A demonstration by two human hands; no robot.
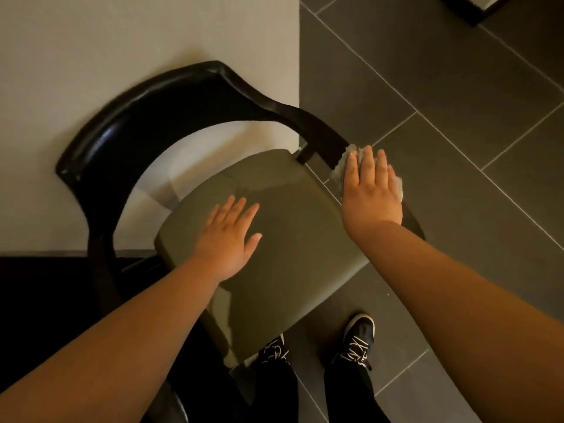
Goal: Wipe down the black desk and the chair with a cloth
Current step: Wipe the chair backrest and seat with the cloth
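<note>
A chair with a curved black frame and an olive-grey seat cushion stands below me. My left hand rests flat on the cushion, fingers straight. My right hand lies flat with straight fingers on a grey cloth, pressing it against the chair's right armrest. Most of the cloth is hidden under the palm. The black desk is not in view.
A pale wall stands right behind the chair's back. Dark grey floor tiles spread to the right. My two black shoes stand by the seat's front edge. A dark piece of furniture shows at the top right.
</note>
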